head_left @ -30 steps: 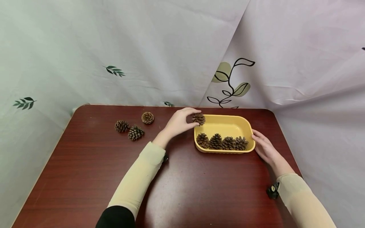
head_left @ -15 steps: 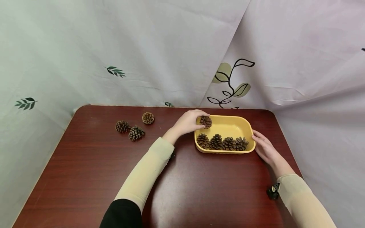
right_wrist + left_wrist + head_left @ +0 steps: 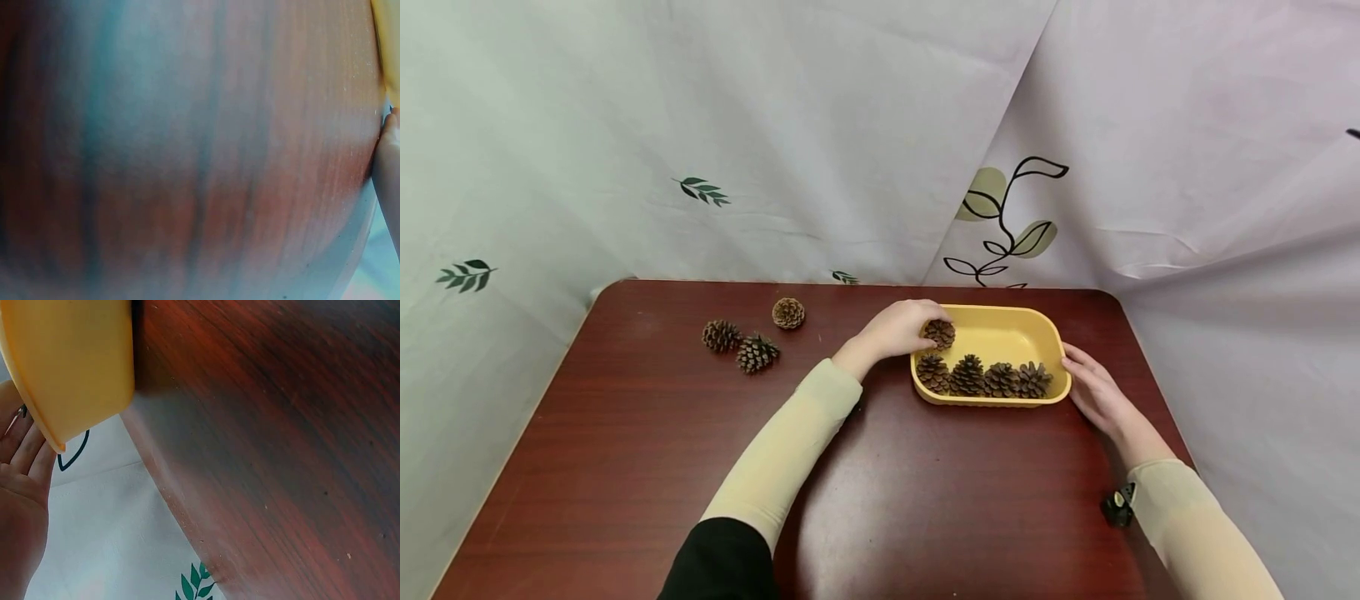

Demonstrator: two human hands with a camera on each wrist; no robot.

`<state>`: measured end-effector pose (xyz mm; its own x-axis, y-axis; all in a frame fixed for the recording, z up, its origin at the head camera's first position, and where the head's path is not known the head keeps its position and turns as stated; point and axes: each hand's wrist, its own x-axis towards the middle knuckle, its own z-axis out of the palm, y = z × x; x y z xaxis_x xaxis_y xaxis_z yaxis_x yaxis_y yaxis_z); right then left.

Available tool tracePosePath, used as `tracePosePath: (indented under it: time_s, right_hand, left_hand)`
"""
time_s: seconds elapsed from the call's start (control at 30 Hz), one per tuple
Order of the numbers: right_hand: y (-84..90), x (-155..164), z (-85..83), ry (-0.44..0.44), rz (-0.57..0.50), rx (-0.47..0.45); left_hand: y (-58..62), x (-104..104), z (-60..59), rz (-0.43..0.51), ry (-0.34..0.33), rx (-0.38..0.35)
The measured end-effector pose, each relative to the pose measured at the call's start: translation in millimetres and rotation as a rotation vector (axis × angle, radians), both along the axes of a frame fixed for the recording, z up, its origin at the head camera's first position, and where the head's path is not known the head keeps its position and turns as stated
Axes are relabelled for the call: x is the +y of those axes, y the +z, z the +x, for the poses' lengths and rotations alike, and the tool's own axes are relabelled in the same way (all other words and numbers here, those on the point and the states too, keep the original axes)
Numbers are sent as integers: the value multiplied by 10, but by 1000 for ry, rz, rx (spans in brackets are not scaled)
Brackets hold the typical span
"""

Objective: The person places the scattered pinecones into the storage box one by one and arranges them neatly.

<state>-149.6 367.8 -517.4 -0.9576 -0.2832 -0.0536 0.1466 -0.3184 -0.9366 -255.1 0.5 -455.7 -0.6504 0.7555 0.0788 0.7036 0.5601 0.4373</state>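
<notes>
Left hand (image 3: 897, 331) pinches a pine cone (image 3: 940, 333) in its fingertips; cone sits low at the far-left corner inside the yellow tray (image 3: 1051, 333), whether touching the floor I cannot tell. Right hand (image 3: 1096, 388) lies with relaxed, nearly straight fingers against the tray's right end, grip spread and holding nothing, apparently steadying it. A row of four cones (image 3: 983, 376) fills the near side of the tray, touching one another. Three loose cones (image 3: 752, 335) lie on the bench (image 3: 625, 467) well to the left, two touching or nearly so, the third just beyond. Left wrist view shows only the tray's outer wall, bench surface and part of the palm; right wrist view is blurred, bench and one fingertip only. Judgement: to place this cone well, lower it until it rests on the tray floor before spreading the fingers, keep it behind the near row without knocking the leftmost cone, and keep the right hand bracing the tray.
</notes>
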Motion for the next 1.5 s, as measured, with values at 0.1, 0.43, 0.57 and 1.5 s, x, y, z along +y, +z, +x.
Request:
tracePosePath:
  time_s: [0.1, 0.43, 0.57, 1.5]
  right_hand:
    - [7, -2, -4, -1, -1, 2]
    - [16, 1, -23, -1, 10, 8]
    - [22, 0, -31, 2, 5, 8]
    - [6, 3, 1, -4, 36, -9]
  left_hand:
    - [-3, 1, -7, -25, -21, 14]
    - [-10, 20, -33, -62, -52, 43]
    - [6, 36, -40, -85, -69, 54]
    - [10, 119, -47, -224, -115, 89]
